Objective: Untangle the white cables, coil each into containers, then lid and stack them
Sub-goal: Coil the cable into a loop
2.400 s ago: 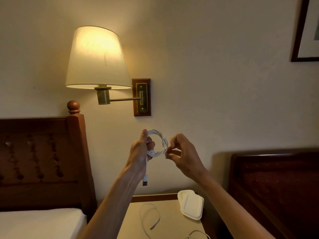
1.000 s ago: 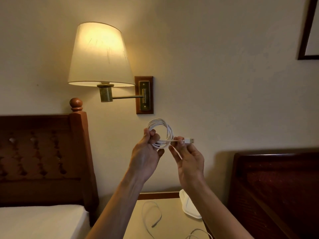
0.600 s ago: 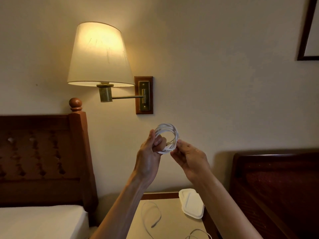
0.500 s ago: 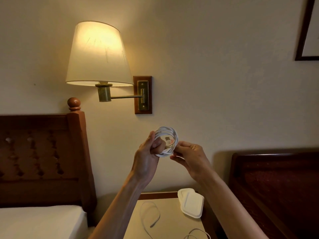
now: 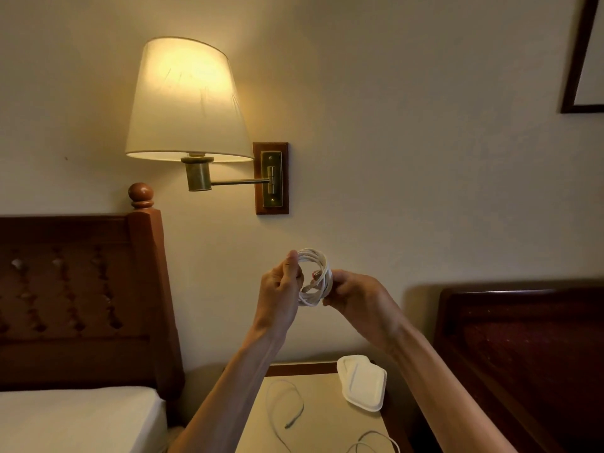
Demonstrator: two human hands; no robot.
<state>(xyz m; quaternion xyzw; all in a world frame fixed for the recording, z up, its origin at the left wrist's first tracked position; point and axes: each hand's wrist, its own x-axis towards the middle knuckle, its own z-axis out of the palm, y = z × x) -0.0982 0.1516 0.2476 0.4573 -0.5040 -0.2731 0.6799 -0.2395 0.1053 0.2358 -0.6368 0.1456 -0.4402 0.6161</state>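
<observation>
The left hand (image 5: 281, 289) grips the left side of the white coil (image 5: 314, 276), thumb up along the loops and fingers curled through the ring, while the right hand (image 5: 354, 294) pinches the coil's right edge. The coil hangs in the air between them, well above the table (image 5: 327, 420), upright and facing the camera. To finish this step well, the person probably needs to tuck the loose end, which seems to sit inside the ring, around the loops so they hold, and keep the left grip firm so nothing springs open. Below, a loose cable (image 5: 284, 407) lies on the table; to its right rests a white container (image 5: 362, 384), where the coil likely belongs.
</observation>
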